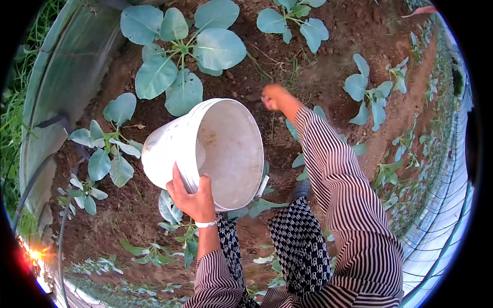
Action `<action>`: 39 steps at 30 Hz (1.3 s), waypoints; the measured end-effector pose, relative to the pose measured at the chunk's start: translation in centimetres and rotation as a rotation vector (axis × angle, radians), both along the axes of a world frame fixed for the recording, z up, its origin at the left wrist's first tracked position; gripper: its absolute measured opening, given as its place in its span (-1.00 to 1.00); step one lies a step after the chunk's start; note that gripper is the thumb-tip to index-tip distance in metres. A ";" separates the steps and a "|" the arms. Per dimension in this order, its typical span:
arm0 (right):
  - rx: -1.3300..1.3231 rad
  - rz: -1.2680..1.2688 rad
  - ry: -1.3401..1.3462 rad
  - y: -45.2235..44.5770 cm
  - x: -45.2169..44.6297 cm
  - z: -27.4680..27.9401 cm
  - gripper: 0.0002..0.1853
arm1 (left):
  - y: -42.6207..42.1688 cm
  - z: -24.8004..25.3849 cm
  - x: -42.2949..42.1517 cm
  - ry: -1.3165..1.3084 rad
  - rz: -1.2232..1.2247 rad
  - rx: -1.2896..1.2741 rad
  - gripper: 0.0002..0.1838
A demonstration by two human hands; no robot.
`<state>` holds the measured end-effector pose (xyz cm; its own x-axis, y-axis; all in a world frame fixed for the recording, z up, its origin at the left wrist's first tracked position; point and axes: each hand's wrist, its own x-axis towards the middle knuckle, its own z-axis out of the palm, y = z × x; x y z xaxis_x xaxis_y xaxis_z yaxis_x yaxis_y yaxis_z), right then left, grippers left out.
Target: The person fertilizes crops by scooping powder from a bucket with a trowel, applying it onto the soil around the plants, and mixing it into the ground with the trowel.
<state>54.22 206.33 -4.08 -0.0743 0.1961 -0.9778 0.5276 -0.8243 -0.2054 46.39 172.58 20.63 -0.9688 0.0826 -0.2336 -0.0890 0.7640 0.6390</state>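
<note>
A white bucket [167,143] is held tipped on its side above bare brown soil [126,220], its round mouth facing the person's right and its base pointing left. From where I stand, it looks like stiff, smooth plastic: light for its size unless loaded, firm enough not to crumple, perhaps slick if wet or dusty. The inside wall is stained; a pale patch deeper in is too unclear to name. The rim, with its thick collar, seems the surest place to hold, and one hand tilting it there would likely want support beneath the base if it were heavy.

The left hand [194,199], a white band [206,224] at its wrist, grips the bucket's near side just behind the rim, fingers spread against the outer wall and thumb close to the lip. So the bucket lies directly beyond that grip, most of its body reaching away from the person.

The right hand [275,97] is off the bucket, out past the far edge of its mouth and to the right, over soil. Its fingers look curled, but blur means I cannot tell whether they are closed on anything.

Beyond the bucket spreads a broad-leaved plant [218,49]; left of it grows a smaller one [120,169].
</note>
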 end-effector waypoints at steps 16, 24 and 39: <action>0.048 -0.059 0.412 -1.6 4.1 15.2 -0.89 | -0.6 -0.7 1.5 0.061 0.019 -0.052 -0.33; 0.192 -0.508 0.413 -4.3 34.2 40.0 -0.83 | -7.8 -1.9 1.7 -0.075 -0.051 -0.070 -0.26; 0.318 -1.360 0.065 -22.4 81.1 54.1 -0.81 | -1.2 34.4 6.2 -0.025 0.252 0.316 -0.64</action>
<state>135.32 183.98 50.00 0.3084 0.3601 -0.8805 -0.6557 -0.5901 -0.4710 52.54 171.40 55.08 -0.9621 -0.0853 -0.2589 -0.2672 0.4824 0.8342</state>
